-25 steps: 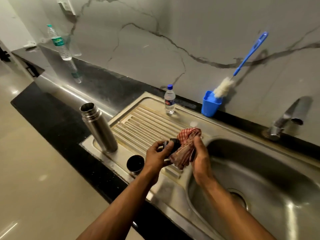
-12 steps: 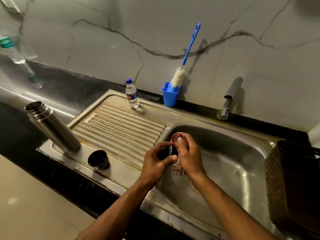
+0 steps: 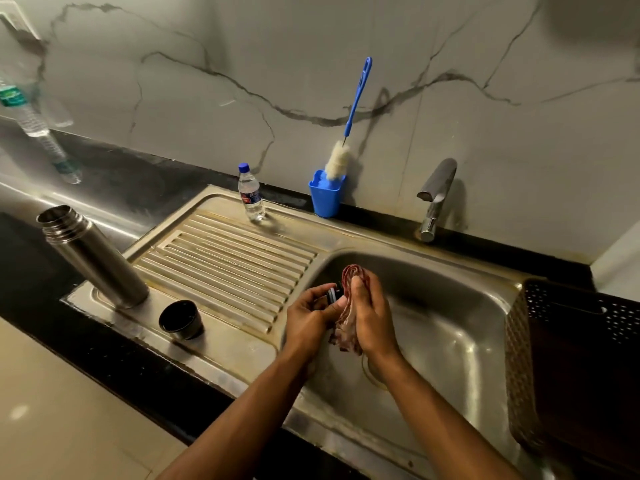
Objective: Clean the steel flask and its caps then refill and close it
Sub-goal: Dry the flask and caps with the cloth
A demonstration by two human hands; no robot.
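Left hand [image 3: 308, 318] pinches the inner stopper cap [image 3: 333, 295]; right hand [image 3: 372, 318] grips the red checked cloth [image 3: 349, 311] (over the sink basin [image 3: 460, 327]). Wet fingers may let the cap slip into the basin.

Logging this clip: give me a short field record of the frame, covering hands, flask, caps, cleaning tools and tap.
left hand: holds small black cap over the sink basin
right hand: presses red cloth against that cap
flask: open, upright on the drainboard
cup cap: mouth up, beside the flask
bottle brush: in blue holder
tap: no water visible
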